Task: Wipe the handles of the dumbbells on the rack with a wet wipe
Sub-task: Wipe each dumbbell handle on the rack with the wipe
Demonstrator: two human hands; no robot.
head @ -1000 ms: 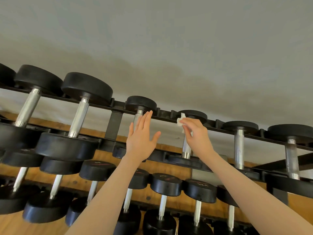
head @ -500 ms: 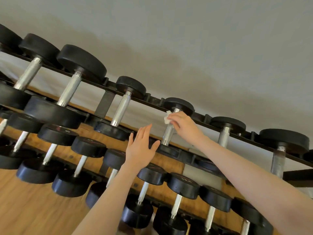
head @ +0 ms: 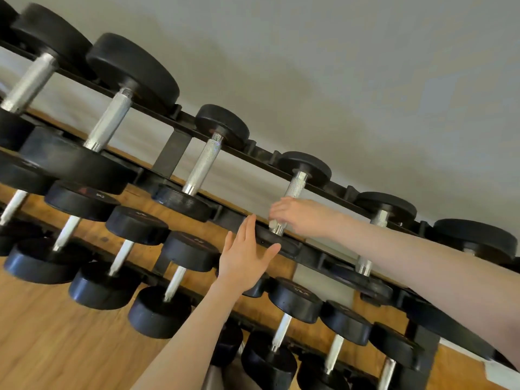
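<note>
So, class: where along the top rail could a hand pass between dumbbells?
Open gaps flank the knurled handle left of the right hand. Crowded: the bottom tier's heads nearly touch.

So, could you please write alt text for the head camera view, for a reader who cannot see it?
A person's right hand grips the metal handle of a dumbbell on the top row of a black rack, while the left hand hovers open in front of the rack. More black dumbbells fill the rows below, over a wooden floor; the wipe itself is not visible.
</note>
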